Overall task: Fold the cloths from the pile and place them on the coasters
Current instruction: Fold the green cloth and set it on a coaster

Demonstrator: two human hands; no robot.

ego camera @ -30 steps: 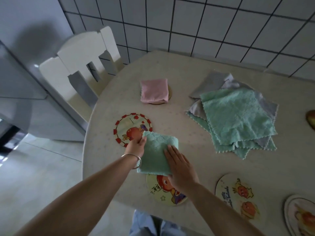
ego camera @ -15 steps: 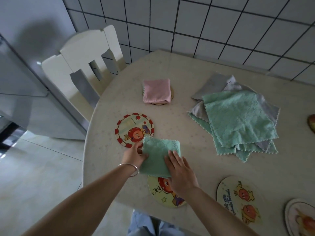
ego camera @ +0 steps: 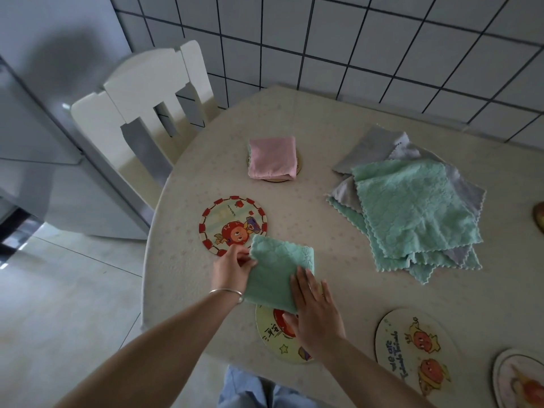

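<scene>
A folded green cloth [ego camera: 275, 273] lies near the table's front edge, between a red-rimmed coaster [ego camera: 226, 219] and a yellow coaster [ego camera: 272, 334] that it partly covers. My left hand [ego camera: 232, 270] pinches its left edge. My right hand [ego camera: 316, 310] lies flat on its right side, fingers spread. A folded pink cloth [ego camera: 272, 157] rests on a coaster [ego camera: 298, 166] farther back. The pile of unfolded green and grey cloths [ego camera: 409, 207] sits to the right.
Two more picture coasters [ego camera: 418, 351] [ego camera: 521, 381] lie at the front right, and another object's edge [ego camera: 540, 220] shows at the far right. A white chair [ego camera: 147, 98] stands at the table's left, against a tiled wall. The round table [ego camera: 323, 119] drops off at my left.
The green cloth has slid a little toward me, off the red-rimmed coaster, which now shows almost whole. My left hand moved from the cloth's far corner to its left edge.
</scene>
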